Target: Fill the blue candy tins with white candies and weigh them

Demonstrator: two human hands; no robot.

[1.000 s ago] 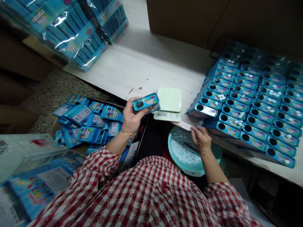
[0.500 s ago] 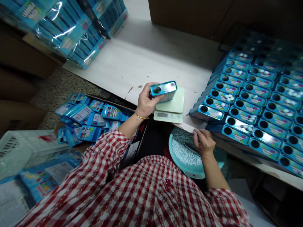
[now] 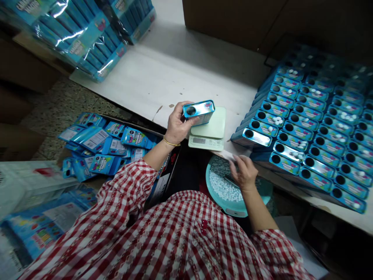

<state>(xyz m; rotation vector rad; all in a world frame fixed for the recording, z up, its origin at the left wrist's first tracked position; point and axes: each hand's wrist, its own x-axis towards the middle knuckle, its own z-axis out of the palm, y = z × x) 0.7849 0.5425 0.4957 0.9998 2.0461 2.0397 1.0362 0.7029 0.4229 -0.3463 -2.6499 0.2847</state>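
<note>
While the left hand (image 3: 177,126) grips a glossy blue carton (image 3: 201,111), thumb on the near side and the other fingers largely hidden behind it, the carton's round hole faces up over the left part of a scale (image 3: 217,130), a pale green slab with a squarish plate; whether the two touch cannot be told. Slightly blurred, the right hand (image 3: 246,173) bends its fingers by the table's front edge, above a smooth turquoise tub (image 3: 233,212) of small, rounded white pellets (image 3: 224,186); whether they hold anything cannot be told. A slim dark tool (image 3: 231,180) lies on the pellets, partly under that hand. Scuffed and chipped, the white table (image 3: 166,66) stretches away behind the scale, between shiny film-wrapped packs (image 3: 87,46) at far left and upright carton rows (image 3: 291,128), which bound the right hand's side, some with pellets on top. Brown cardboard (image 3: 227,23) walls off the back. Below the left forearm, loose blue packets (image 3: 105,151) heap up beside a pale plastic crate (image 3: 26,181).
</note>
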